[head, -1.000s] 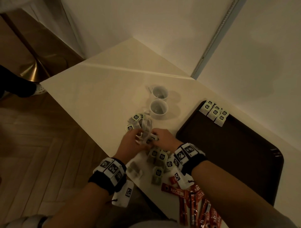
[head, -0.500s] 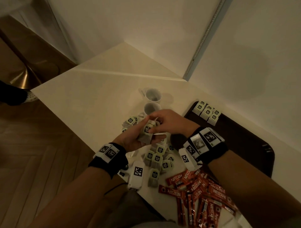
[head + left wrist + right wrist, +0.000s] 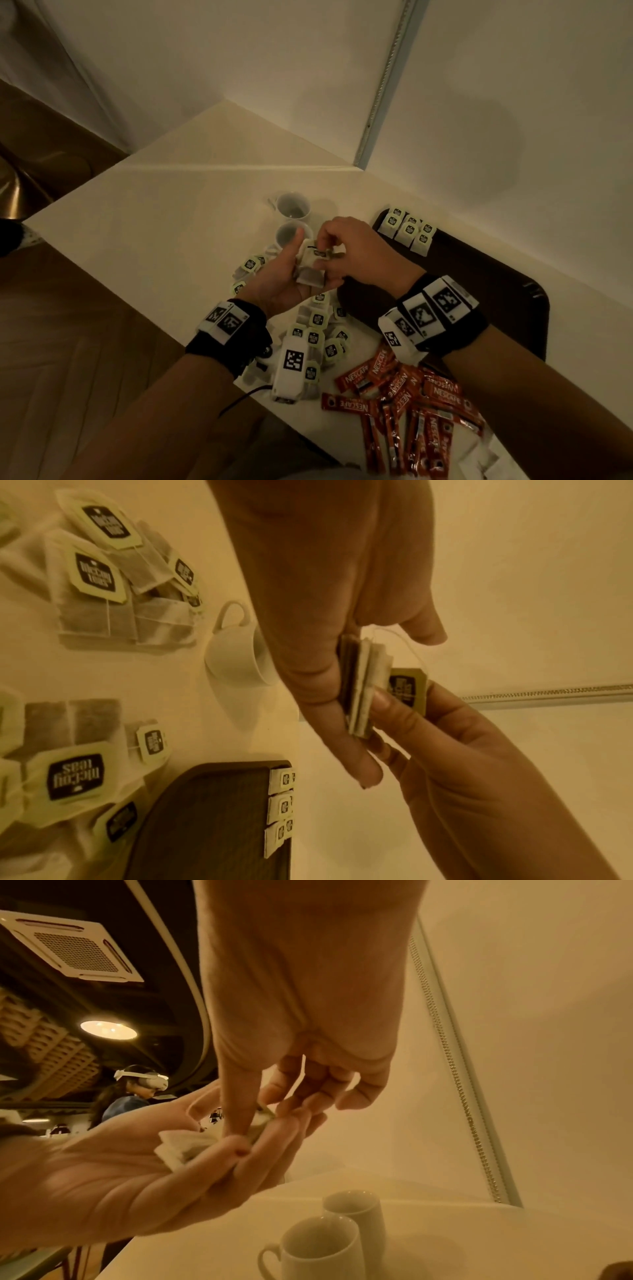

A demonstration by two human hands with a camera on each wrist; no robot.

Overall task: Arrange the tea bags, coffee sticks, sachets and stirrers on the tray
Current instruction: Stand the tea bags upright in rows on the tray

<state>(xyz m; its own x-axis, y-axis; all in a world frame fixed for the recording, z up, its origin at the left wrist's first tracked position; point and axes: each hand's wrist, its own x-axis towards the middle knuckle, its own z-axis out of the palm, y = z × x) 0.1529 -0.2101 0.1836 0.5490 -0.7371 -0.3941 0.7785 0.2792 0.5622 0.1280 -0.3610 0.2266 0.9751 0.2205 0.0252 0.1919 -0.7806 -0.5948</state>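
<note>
Your left hand (image 3: 281, 284) is cradling a small stack of tea bags (image 3: 310, 270) while your right hand (image 3: 349, 250) is pinching one's tag (squaring them, I'd judge) before carrying them to the tray (image 3: 486, 294) just beyond your right hand.

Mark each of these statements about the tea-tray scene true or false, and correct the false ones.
1. The left hand holds a small stack of tea bags. True.
2. The tray carries red coffee sticks. False: the coffee sticks lie on the table; only a few tea bags sit at the tray's far corner.
3. Two white cups stand on the table beyond the hands. True.
4. The right hand rests flat on the tray. False: it pinches a tea bag tag beside the stack.
</note>
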